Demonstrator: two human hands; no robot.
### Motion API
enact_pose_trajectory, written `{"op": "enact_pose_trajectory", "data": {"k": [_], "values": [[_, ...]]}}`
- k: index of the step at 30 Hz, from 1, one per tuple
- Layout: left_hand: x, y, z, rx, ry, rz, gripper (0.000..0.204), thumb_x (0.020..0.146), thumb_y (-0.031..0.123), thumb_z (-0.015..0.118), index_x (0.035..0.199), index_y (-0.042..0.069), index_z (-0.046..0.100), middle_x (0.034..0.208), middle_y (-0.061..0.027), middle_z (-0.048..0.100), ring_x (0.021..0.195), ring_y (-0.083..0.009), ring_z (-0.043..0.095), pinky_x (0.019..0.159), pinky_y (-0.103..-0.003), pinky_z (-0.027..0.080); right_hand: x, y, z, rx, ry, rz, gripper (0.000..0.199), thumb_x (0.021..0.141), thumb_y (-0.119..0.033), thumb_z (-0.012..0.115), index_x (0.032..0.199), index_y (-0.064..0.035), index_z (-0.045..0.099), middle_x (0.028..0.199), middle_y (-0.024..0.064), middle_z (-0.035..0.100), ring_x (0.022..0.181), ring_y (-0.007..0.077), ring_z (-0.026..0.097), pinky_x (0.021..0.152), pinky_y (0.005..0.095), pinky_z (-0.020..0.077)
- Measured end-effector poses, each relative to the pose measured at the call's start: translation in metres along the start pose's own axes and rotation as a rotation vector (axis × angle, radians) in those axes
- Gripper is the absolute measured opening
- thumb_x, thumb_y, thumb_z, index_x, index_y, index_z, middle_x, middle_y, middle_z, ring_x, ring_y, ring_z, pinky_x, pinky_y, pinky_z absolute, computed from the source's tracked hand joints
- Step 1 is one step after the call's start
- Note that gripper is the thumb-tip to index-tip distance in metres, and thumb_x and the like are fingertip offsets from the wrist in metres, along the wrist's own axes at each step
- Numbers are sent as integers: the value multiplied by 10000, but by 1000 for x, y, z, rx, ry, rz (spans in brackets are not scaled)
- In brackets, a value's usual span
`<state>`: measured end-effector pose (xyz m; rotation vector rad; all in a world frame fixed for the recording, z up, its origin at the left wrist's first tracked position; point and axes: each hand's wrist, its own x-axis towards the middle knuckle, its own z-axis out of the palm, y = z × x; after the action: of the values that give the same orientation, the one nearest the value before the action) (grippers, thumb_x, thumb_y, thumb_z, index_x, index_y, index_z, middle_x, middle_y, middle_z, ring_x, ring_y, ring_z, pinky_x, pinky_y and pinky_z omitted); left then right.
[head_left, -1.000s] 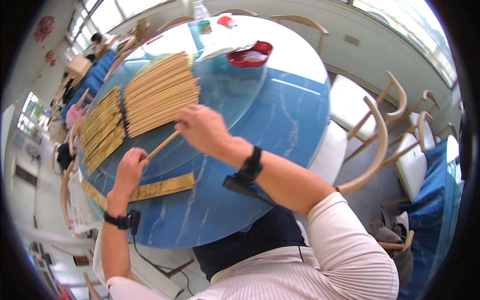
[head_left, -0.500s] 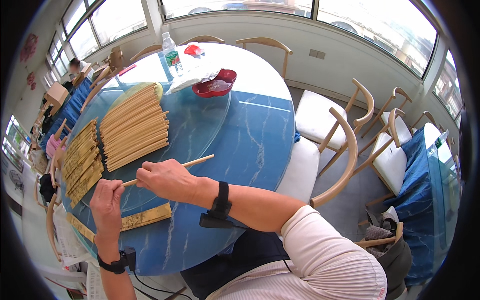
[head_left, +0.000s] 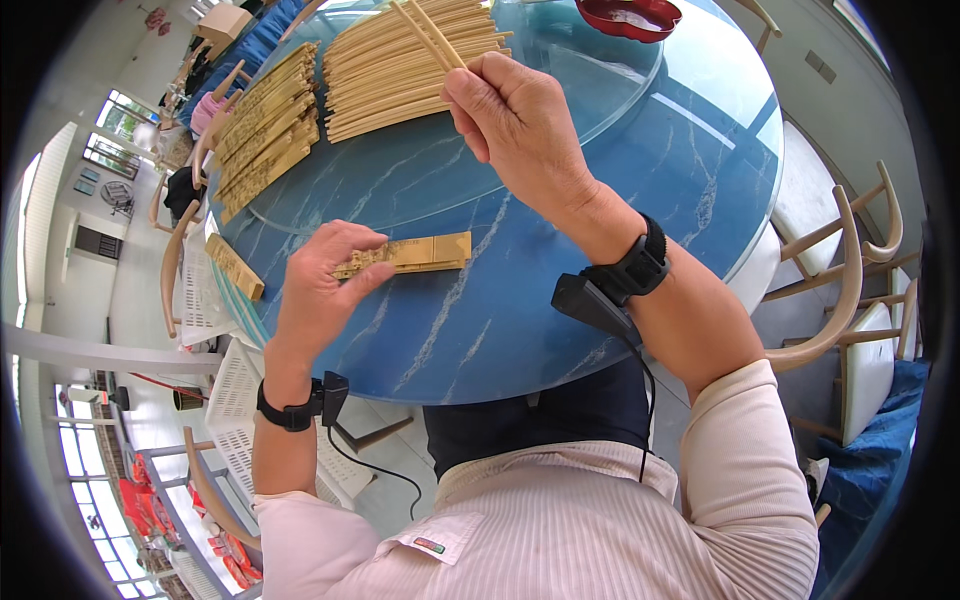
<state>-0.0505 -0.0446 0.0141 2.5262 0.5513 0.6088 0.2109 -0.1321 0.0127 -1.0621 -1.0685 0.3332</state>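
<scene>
My right hand (head_left: 525,130) is raised over the table, fingers closed on a pair of pale wooden chopsticks (head_left: 428,35) that point up and to the left. Lower down, my left hand (head_left: 325,280) has its thumb and fingers on either side of a gold patterned chopstick sleeve (head_left: 435,252), at its left end. Beyond my hands lies a broad row of loose chopsticks (head_left: 400,80). Left of that row are several more patterned sleeves (head_left: 268,130), laid side by side. One separate sleeve (head_left: 235,268) rests by the table's left edge.
A round blue marble-patterned table (head_left: 560,300) with a glass turntable (head_left: 620,110) carries everything. A red dish (head_left: 630,18) sits at the far side. Wooden chairs (head_left: 850,270) stand close on the right, and a white plastic crate (head_left: 235,420) is below the left edge.
My hands were together on a chopstick and are now apart. The right has moved up with two chopsticks; the left has gone to the sleeve. The view has tilted down and shifted left.
</scene>
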Motion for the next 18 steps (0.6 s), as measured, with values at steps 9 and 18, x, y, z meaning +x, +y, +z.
{"op": "enact_pose_trajectory", "data": {"k": [9, 18], "values": [[8, -7, 23, 283, -193, 165, 529, 863, 278, 854, 1295, 22, 687, 1215, -108, 708, 1160, -324, 629, 1033, -435, 486, 2, 1, 1, 40, 17, 65, 351, 1106, -243, 619, 869, 16, 637, 668, 33, 624, 592, 100, 535, 543, 305, 449], [11, -15, 22, 231, -246, 100, 434, 853, 195, 849, 1238, 48, 716, 1151, -80, 708, 1121, -308, 635, 997, -424, 491, -4, 11, 9, -124, -137, 21, 309, 1093, -202, 630, 876, 18, 628, 686, 26, 592, 623, 91, 531, 552, 305, 451]]}}
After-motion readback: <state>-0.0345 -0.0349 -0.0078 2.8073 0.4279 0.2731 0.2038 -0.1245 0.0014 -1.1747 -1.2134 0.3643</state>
